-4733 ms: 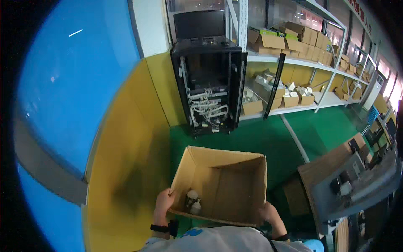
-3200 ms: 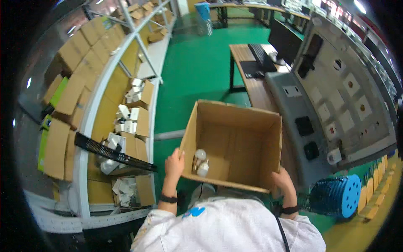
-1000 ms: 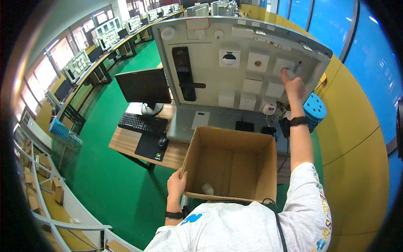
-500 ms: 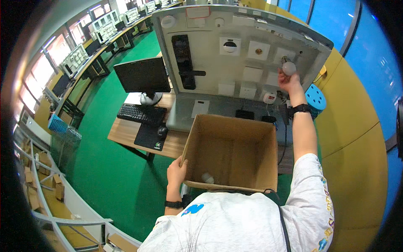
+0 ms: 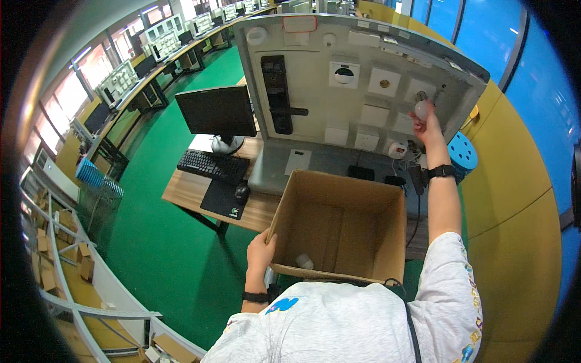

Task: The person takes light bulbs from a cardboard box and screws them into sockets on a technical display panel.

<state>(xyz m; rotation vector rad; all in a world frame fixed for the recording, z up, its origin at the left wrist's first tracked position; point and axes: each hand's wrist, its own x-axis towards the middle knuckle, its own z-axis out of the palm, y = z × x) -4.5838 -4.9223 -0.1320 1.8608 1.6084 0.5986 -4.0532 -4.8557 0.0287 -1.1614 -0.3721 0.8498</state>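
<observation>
My left hand (image 5: pixel 261 247) grips the left wall of an open brown cardboard box (image 5: pixel 339 225) held against my body. One white bulb (image 5: pixel 304 261) lies on the box floor near its front left corner. My right hand (image 5: pixel 428 120) is raised to the upper right of a grey demo panel (image 5: pixel 357 85) and is closed around a white light bulb (image 5: pixel 421 109) at a fitting there. A black wristband sits on each wrist.
The panel carries a black door lock (image 5: pixel 276 91), white switches and sockets. Left of it a wooden desk (image 5: pixel 200 192) holds a black monitor (image 5: pixel 216 111), keyboard (image 5: pixel 213 166) and mouse. A blue perforated stool (image 5: pixel 463 152) stands right of the panel. Green floor; shelving with small cartons at lower left.
I turned from the shelves to the panel carrying the box. My right hand left the box, rose to the panel, and now holds a white bulb slightly lower and nearer the fitting.
</observation>
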